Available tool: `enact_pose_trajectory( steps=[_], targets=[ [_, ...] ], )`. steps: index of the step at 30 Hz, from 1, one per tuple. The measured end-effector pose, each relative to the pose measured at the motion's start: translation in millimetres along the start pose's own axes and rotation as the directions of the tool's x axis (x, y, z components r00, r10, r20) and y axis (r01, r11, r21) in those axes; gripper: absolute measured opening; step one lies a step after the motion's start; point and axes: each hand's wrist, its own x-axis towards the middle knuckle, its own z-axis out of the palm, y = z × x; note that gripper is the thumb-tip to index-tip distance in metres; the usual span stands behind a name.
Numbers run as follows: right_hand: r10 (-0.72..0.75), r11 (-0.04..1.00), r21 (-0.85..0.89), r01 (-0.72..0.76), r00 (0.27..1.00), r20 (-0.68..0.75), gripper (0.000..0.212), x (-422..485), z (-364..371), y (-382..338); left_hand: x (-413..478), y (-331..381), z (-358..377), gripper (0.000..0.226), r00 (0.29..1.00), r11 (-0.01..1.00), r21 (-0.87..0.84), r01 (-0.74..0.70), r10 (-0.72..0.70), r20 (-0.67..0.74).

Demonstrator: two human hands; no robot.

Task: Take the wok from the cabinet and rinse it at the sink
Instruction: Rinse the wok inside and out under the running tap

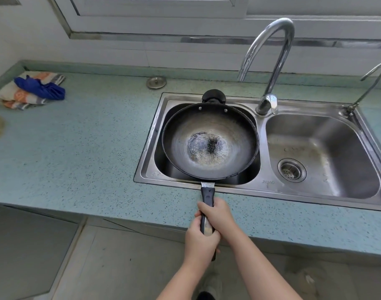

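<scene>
The wok (210, 140) is out of the cabinet and sits in the left basin of the sink (267, 188). The right hand (217, 215) and the left hand (199, 241) both wrap its long handle (207, 193). No water shows at the faucet (272, 61), so the rinsing looks undone.

Both forearms extended forward; right hand (217, 214) ahead, left hand (199, 241) behind, both gripping wok handle (207, 194).
</scene>
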Motion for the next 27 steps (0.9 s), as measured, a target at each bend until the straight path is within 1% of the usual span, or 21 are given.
enact_pose_trajectory(
  steps=[3, 7, 9, 11, 13, 16, 19, 21, 23, 25, 27],
  targets=[
    [-0.006, 1.000, -0.016, 0.006, 1.000, -0.014, 0.018, -1.9, -1.3, -0.9, 0.6, -1.6, 1.4, 0.033, 0.999, 0.999, 0.010, -0.034, 0.034, -0.021],
    [-0.029, 0.994, -0.109, 0.019, 0.996, -0.082, 0.025, -9.2, -4.8, -2.4, 1.5, -4.0, 1.8, 0.031, 0.997, 0.997, 0.036, -0.065, 0.066, -0.037],
    [-0.033, 0.993, -0.112, 0.023, 0.996, -0.087, 0.025, -12.6, -6.9, -0.6, 1.9, -4.0, 1.9, 0.030, 0.997, 0.996, 0.063, -0.058, 0.061, -0.042],
    [-0.036, 0.992, -0.123, 0.027, 0.997, -0.072, 0.021, -17.1, -11.5, 0.8, 1.4, -3.2, 1.5, 0.032, 0.997, 0.992, 0.111, -0.052, 0.058, -0.053],
    [-0.048, 0.993, -0.107, 0.043, 0.998, -0.050, 0.020, -21.3, -18.2, 2.4, 1.7, -1.3, 0.1, 0.031, 0.995, 0.985, 0.161, -0.060, 0.072, -0.067],
    [-0.068, 0.996, -0.062, 0.064, 0.996, -0.054, 0.021, -25.2, -29.9, 5.0, 4.0, 2.0, -2.3, 0.023, 0.992, 0.977, 0.202, -0.070, 0.090, -0.091],
    [-0.087, 0.996, -0.005, 0.087, 0.992, -0.087, 0.019, -27.7, -43.1, 4.0, 7.3, 10.2, -3.7, 0.034, 0.987, 0.965, 0.253, -0.076, 0.109, -0.119],
    [-0.102, 0.994, 0.029, 0.106, 0.987, -0.121, 0.015, -27.5, -52.7, 0.7, 9.5, 17.6, -3.7, 0.039, 0.980, 0.935, 0.335, -0.117, 0.164, -0.115],
    [-0.109, 0.990, 0.074, 0.121, 0.983, -0.150, 0.014, -26.1, -63.0, -3.6, 12.0, 26.2, -3.5, 0.041, 0.961, 0.876, 0.438, -0.202, 0.264, -0.085],
    [-0.096, 0.986, 0.118, 0.118, 0.980, -0.176, 0.015, -23.4, -74.3, -8.4, 16.5, 35.1, -2.8, 0.041, 0.928, 0.802, 0.513, -0.306, 0.372, -0.028],
    [-0.084, 0.980, 0.159, 0.118, 0.975, -0.206, 0.018, -18.0, -87.3, -14.7, 24.6, 46.1, 1.6, 0.041, 0.903, 0.746, 0.549, -0.377, 0.428, 0.039]
  ],
)
